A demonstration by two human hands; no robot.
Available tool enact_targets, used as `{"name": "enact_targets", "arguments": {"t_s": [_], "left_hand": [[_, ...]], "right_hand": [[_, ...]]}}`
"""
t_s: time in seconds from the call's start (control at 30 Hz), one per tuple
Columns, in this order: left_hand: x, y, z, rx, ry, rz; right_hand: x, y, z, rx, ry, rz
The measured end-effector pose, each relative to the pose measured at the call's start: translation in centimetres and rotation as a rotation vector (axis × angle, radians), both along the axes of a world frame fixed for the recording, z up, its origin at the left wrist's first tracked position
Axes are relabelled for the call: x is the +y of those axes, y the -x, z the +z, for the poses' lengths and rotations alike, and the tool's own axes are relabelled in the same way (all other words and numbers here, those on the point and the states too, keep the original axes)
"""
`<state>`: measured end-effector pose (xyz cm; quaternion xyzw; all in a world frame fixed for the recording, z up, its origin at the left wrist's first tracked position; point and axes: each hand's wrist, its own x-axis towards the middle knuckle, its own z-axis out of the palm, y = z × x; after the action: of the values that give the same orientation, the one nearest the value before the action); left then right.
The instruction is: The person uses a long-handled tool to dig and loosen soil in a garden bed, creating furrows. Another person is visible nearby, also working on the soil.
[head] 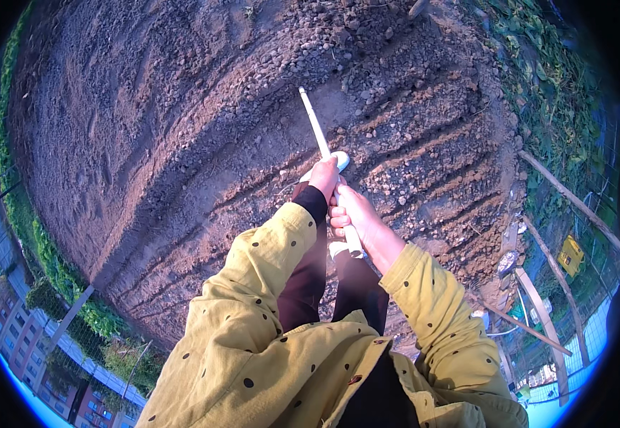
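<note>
A long white pole (pixel 315 124) slants from the soil ahead of me back toward my body. My left hand (pixel 325 175) is wrapped around it near its middle. Closer to me, my right hand (pixel 353 209) grips the same pole, and its thick near end (pixel 353 246) sticks out below my fingers. The far end of the pole appears against the soil; whether it touches the ground I cannot tell. Beneath my hands is tilled, stony soil (pixel 267 160), with my white shoe (pixel 341 159) partly hidden behind the left hand.
Shallow furrows (pixel 438 160) cross the soil on the right. Leafy plants (pixel 542 80) and leaning wooden poles (pixel 567 198) line the right edge, near a yellow object (pixel 571 255). On the left, a green hedge (pixel 53 257) and a post (pixel 71 309) border the plot.
</note>
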<state>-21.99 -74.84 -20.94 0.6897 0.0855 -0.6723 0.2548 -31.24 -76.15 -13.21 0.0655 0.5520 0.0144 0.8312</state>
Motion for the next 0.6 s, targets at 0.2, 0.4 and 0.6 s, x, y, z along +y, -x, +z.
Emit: {"name": "enact_targets", "arguments": {"t_s": [0.2,0.4,0.6], "left_hand": [[-1.5,-2.8,-2.2,0.003,-0.024,-0.100],[-2.6,-3.9,-3.1,0.024,-0.027,-0.118],[-3.2,-4.1,-6.1,0.106,-0.058,-0.092]], "right_hand": [[-1.3,-2.9,-1.2,0.022,0.012,-0.002],[-2.6,-4.3,-1.8,0.066,-0.019,0.023],[-3.1,-4.6,-4.0,0.053,-0.014,0.024]]}}
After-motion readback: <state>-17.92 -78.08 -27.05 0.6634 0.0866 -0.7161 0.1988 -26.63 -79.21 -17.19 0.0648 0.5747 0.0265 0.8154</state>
